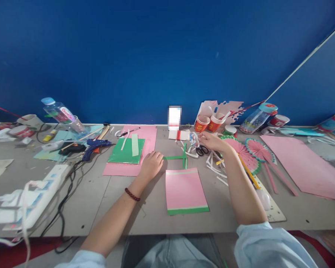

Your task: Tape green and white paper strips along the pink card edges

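Observation:
My left hand (153, 163) rests on the table at the edge of the pink sheet, fingers bent together. At its fingertips lies the end of a green paper strip (174, 158), which runs to other green strips (184, 158) on the table. Farther off, my right hand (212, 141) has its fingers closed at a clear, whitish tape roll (194, 140). Black-handled scissors (202, 150) lie just below that hand. In front of me is a pink card (185, 190) with a green band along its near edge.
Left: a green paper pack (123, 153) on a pink sheet (115, 170), a blue glue gun (96, 146), a power strip (48, 197) with cables and a tilted bottle (63, 113). Right: red paper cups (202, 123), white strips (216, 169), watermelon-patterned paper fans (247, 158) and a ruler (275, 212).

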`<move>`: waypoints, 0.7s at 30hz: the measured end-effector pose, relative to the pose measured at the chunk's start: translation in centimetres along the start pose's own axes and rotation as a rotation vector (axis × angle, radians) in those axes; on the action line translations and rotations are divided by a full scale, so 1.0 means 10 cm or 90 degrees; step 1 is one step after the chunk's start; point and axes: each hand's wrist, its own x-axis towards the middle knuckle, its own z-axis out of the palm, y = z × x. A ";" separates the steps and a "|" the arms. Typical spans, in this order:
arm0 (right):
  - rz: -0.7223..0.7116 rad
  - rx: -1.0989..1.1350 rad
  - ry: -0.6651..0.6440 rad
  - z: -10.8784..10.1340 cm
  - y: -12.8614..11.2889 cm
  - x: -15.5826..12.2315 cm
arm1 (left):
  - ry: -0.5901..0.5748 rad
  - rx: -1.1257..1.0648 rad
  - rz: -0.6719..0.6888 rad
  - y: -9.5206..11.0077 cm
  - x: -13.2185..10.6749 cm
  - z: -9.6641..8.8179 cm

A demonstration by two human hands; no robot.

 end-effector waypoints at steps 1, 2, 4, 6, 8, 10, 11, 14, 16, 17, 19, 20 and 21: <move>0.002 0.067 -0.009 -0.01 -0.02 -0.01 | 0.015 -0.010 -0.002 0.01 0.00 0.00; 0.001 0.131 -0.021 -0.01 -0.05 -0.03 | 0.040 -0.026 -0.004 0.02 0.00 -0.01; -0.013 0.220 -0.047 0.00 -0.14 -0.07 | 0.115 -0.077 -0.013 0.04 0.00 -0.03; -0.046 0.238 -0.058 0.03 -0.26 -0.13 | 0.192 -0.159 -0.028 0.09 0.00 -0.06; -0.103 0.214 -0.058 0.06 -0.40 -0.20 | 0.236 -0.269 -0.048 0.14 -0.01 -0.10; -0.157 0.180 -0.065 0.10 -0.54 -0.26 | 0.251 -0.387 -0.073 0.19 -0.01 -0.15; -0.181 0.165 -0.072 0.13 -0.60 -0.30 | 0.260 -0.445 -0.087 0.22 -0.01 -0.17; -0.250 0.121 -0.117 0.23 -0.74 -0.36 | 0.278 -0.584 -0.108 0.29 -0.01 -0.22; -0.286 0.101 -0.137 0.31 -0.79 -0.38 | 0.281 -0.645 -0.097 0.32 -0.01 -0.25; -0.297 0.090 -0.143 0.36 -0.81 -0.38 | 0.284 -0.660 -0.092 0.33 -0.02 -0.26; -0.309 0.069 -0.148 0.45 -0.83 -0.36 | 0.301 -0.657 -0.089 0.35 -0.02 -0.28; -0.312 0.063 -0.150 0.49 -0.83 -0.35 | 0.307 -0.646 -0.092 0.36 -0.03 -0.29; -0.313 0.060 -0.152 0.52 -0.83 -0.34 | 0.309 -0.633 -0.098 0.36 -0.03 -0.30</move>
